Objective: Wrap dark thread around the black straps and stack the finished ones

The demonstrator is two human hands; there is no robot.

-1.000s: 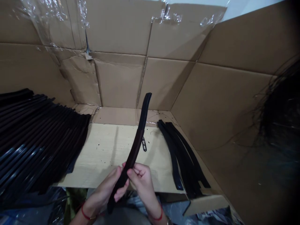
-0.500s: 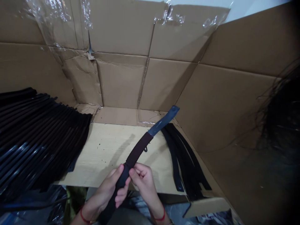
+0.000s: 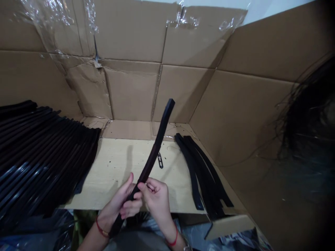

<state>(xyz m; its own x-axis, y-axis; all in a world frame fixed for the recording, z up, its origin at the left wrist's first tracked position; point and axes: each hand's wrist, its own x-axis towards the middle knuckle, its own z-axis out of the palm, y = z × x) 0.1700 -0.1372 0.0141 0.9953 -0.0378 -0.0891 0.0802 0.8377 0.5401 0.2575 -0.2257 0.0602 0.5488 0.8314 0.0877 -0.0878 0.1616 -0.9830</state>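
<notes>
A long, dark, slightly curved strip (image 3: pixel 149 162) with a brownish middle section slants up from my lap over the board. My left hand (image 3: pixel 127 198) supports its lower part, fingers curled round it and thumb lifted. Pinching the strip's edge just above is my right hand (image 3: pixel 154 195), thumb and fingers pressed together. A small black metal piece with a slot (image 3: pixel 160 161) shows just beside the strip's middle; I cannot tell whether it lies on the board or hangs.
Many similar dark strips (image 3: pixel 47 157) lie side by side at the left. Several more black strips (image 3: pixel 206 170) rest at the right on the pale board (image 3: pixel 104 174). Tall cardboard walls (image 3: pixel 133 87) stand behind and to the right. Dark hair (image 3: pixel 311 115) shows at the right edge.
The strip has turned onto its narrow edge and stands steeper, its far end moved left and up. My left thumb has lifted off it.
</notes>
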